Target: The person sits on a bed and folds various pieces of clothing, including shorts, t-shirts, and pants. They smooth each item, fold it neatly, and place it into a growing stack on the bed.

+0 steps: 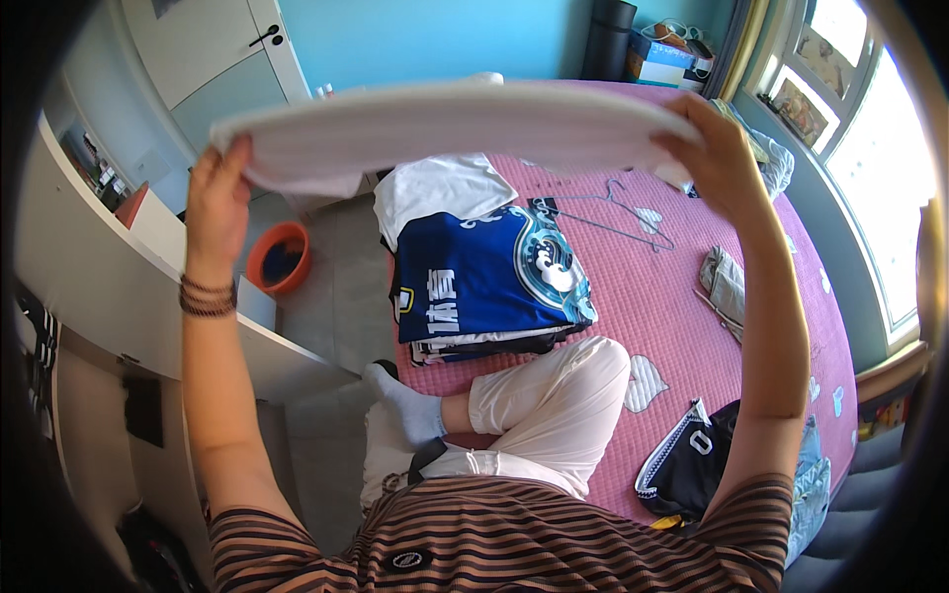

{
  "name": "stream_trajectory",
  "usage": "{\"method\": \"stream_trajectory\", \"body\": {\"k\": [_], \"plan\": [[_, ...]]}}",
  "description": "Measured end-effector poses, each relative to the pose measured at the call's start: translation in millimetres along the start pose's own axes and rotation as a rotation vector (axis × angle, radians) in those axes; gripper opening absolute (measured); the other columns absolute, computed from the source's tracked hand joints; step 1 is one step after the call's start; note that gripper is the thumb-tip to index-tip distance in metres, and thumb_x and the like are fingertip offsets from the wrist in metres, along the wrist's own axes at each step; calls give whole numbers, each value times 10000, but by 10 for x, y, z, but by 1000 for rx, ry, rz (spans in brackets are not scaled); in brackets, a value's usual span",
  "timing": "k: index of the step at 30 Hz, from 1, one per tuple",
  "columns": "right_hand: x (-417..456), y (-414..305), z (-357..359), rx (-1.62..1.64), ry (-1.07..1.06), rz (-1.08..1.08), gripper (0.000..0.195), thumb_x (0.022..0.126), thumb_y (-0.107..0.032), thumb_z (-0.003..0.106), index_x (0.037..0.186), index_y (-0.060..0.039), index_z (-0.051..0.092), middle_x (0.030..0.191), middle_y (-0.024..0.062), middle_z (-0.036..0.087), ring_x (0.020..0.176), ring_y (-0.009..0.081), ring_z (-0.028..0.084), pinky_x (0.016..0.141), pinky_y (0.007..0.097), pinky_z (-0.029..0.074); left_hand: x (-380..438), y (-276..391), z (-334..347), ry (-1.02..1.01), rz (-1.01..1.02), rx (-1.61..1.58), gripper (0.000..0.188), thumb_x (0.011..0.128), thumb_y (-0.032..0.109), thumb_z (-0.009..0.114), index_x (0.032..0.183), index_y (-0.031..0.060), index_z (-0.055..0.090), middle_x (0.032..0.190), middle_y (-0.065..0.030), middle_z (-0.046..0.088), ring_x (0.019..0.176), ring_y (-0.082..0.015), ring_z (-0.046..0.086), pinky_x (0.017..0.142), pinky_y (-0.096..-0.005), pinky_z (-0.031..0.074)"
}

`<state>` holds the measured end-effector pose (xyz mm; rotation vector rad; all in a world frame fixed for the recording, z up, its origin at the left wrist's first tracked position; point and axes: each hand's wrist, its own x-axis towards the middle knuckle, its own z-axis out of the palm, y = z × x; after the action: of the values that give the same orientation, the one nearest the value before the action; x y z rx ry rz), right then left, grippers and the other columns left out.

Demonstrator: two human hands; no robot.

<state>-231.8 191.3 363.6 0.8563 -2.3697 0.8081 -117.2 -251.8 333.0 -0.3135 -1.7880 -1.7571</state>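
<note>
Both my hands hold up a white cloth garment [460, 122], stretched wide and blurred by motion. My left hand [221, 200] grips its left end and wears a brown bracelet at the wrist. At the right end, my right hand [708, 152] pinches the fabric. Below the cloth, a stack of folded clothes lies on the bed, with a blue printed jersey [489, 274] on top. A white garment [441, 193] lies at the far side of the stack, partly over the jersey. To the right of these is a wire clothes hanger [600, 200].
A pink quilted bedspread [519, 400] covers the bed I sit on. Grey folded clothing [723, 285] and a black garment [678, 474] lie at right. An orange bucket [304, 256] stands on the floor beside a curved white cabinet [148, 289]. Boxes [660, 63] stand beyond the bed.
</note>
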Motion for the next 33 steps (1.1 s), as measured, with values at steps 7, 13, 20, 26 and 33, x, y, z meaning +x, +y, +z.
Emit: {"method": "stream_trajectory", "body": {"k": [7, 13, 20, 26, 33], "plan": [[-1413, 328, 542, 90, -270, 22, 186, 691, 37, 633, 866, -24, 632, 784, 115, 641, 774, 262, 615, 712, 367, 505, -1687, -1240, 103, -21, -441, 83, 144, 886, 161, 562, 953, 52, 630, 871, 14, 614, 862, -68, 536, 779, -214, 407], [-1564, 408, 799, 200, -420, 252, 192, 725, -7, 661, 916, -20, 644, 804, 125, 651, 747, 237, 643, 687, 336, 509, -1986, -1541, 340, 157, -609, -7, 228, 904, 239, 542, 940, 28, 620, 821, 38, 570, 776, -46, 489, 701, -207, 388], [-515, 1228, 1477, 5, -302, 226, 617, 746, -211, 697, 1291, -117, 423, 1211, 172, 530, 1090, 324, 529, 907, 419, 432, -844, -2008, 371, 119, -422, 402, 383, 854, 244, 596, 1105, -36, 524, 961, -104, 602, 847, -161, 558, 764, -259, 430], [-1147, 1132, 2410, -182, -209, 155, 699, 759, -428, 658, 1339, -163, 370, 1351, 168, 392, 1215, 351, 406, 952, 487, 364, -977, -2495, 1023, -131, 38, 1004, 574, 810, 281, 623, 1281, 42, 401, 1289, -230, 428, 1199, -370, 405, 984, -438, 327], [-2075, 858, 3084, -105, -256, 371, 646, 808, -451, 570, 1367, -205, 361, 1432, 210, 254, 1338, 373, 210, 1058, 530, 177, -1453, -3342, 1421, -369, 17, 1329, 688, 785, 437, 604, 1384, 262, 316, 1467, -178, 161, 1309, -418, 208, 973, -604, 260]]}}
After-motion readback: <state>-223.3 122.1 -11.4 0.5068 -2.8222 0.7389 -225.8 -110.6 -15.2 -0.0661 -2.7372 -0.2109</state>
